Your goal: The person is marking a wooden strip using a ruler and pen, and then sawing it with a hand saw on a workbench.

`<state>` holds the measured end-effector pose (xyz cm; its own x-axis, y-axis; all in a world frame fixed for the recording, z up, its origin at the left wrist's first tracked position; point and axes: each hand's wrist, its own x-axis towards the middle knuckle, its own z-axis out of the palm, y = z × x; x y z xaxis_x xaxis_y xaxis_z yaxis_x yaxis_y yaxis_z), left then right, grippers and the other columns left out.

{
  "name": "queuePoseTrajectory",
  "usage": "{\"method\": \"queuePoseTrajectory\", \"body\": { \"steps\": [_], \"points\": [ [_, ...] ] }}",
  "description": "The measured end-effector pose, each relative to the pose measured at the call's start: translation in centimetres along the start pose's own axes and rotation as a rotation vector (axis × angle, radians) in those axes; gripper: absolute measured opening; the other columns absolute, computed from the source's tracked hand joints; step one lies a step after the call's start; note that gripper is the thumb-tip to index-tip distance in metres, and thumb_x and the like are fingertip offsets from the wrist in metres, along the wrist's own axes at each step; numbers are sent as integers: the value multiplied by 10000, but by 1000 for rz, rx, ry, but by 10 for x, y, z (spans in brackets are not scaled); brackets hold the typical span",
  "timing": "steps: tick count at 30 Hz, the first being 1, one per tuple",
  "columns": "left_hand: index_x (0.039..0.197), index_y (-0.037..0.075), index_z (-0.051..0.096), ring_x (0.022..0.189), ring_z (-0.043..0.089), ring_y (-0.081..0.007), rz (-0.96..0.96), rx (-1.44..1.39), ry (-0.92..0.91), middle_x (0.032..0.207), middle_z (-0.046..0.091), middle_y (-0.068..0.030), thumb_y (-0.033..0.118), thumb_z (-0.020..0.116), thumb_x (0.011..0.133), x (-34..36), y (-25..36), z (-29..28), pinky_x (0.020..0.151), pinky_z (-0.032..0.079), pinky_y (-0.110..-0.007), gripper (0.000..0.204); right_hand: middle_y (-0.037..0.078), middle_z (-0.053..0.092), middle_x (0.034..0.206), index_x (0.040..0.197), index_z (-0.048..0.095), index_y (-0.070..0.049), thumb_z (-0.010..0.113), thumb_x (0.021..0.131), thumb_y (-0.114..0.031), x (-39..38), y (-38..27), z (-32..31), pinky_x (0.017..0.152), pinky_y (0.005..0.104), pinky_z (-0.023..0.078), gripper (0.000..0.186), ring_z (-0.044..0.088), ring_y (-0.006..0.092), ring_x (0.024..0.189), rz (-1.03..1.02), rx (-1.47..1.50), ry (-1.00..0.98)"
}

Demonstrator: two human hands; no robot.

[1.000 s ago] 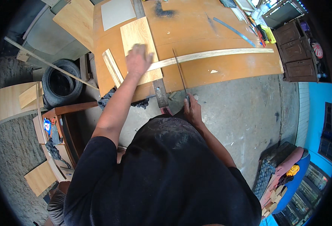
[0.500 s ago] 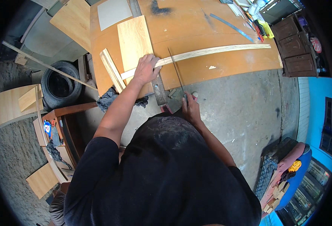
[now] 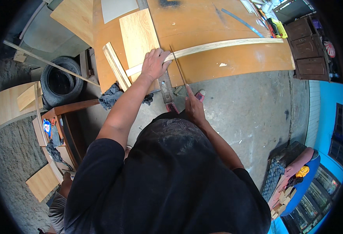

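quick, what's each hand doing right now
Left hand: pressed down on the long wood strip.
Right hand: closed on the handsaw handle.

One tyre (image 3: 61, 84), one handsaw (image 3: 178, 69), two hands (image 3: 154, 64).

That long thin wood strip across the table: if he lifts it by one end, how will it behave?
The wood strip is long and thin, so it would probably sag and whip if lifted by one end. It looks light for its length. Lying flat on the table, it should slide or pivot, not roll; the left hand pressing on it suggests it shifts easily.
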<state>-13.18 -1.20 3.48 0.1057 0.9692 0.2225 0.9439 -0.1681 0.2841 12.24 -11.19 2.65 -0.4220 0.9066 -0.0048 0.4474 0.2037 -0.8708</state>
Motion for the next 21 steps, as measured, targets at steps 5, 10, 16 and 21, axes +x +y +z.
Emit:
{"method": "queuePoseTrajectory", "body": {
  "steps": [5, 10, 16, 21],
  "points": [
    [1245, 179, 637, 1070, 535, -246, 18, -7, 4, 1073, 568, -51, 318, 674, 884, -1, -4, 3, 917, 427, -395, 389, 278, 630, 881, 1523, 374, -72, 483, 1008, -93, -2, 1, 3, 736, 451, 518, 527, 653, 432, 809, -8, -14, 4],
    [1272, 175, 617, 1089, 536, -238, 49, 14, 13, 1118, 579, -36, 315, 667, 889, -1, -3, 4, 926, 425, -395, 411, 336, 636, 977, 1512, 365, -65, 479, 990, -88, 2, 3, 4, 759, 528, 516, 535, 638, 503, 861, 9, -19, -28],
    [1286, 172, 607, 1097, 537, -227, 43, 7, -35, 1166, 596, -16, 303, 660, 894, -1, -5, 3, 938, 419, -393, 416, 291, 645, 955, 1527, 369, -77, 479, 1005, -94, 1, 2, 4, 769, 464, 524, 534, 661, 443, 873, 31, -70, -32],
    [1297, 169, 603, 1110, 541, -230, 44, -14, -38, 1174, 608, -11, 286, 655, 894, 0, -4, 1, 940, 424, -396, 423, 324, 638, 961, 1520, 366, -92, 475, 1000, -110, -1, 4, 7, 747, 533, 517, 532, 636, 501, 843, -13, -21, -6]
  ]
}}
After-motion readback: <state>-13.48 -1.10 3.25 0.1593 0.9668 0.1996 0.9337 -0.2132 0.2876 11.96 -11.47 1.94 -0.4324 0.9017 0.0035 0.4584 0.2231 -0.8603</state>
